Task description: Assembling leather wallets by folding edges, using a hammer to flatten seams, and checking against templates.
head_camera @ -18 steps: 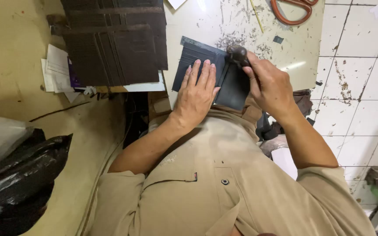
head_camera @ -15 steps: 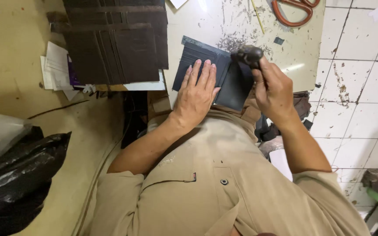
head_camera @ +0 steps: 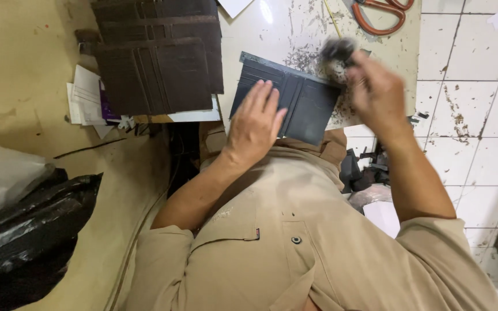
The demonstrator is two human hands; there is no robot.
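Note:
An open dark bifold wallet (head_camera: 309,109) with card slots lies on a white, scratched work slab (head_camera: 272,34). My left hand (head_camera: 255,124) lies flat on the wallet's left half with its fingers spread, pinning it down. My right hand (head_camera: 376,92) is raised just off the wallet's upper right corner and is blurred by motion. It grips a small dark tool (head_camera: 338,49) with a rounded head, and the blur hides what kind of tool it is.
A stack of dark brown leather wallet panels (head_camera: 157,63) lies left of the slab over some papers (head_camera: 85,101). Orange-handled scissors (head_camera: 378,11) rest at the slab's far edge. A black plastic bag (head_camera: 30,230) is at the left, and white floor tiles (head_camera: 468,115) at the right.
My right hand has lifted off the wallet's right half and swung up and to the right with the dark tool. My left hand stays pressed on the wallet.

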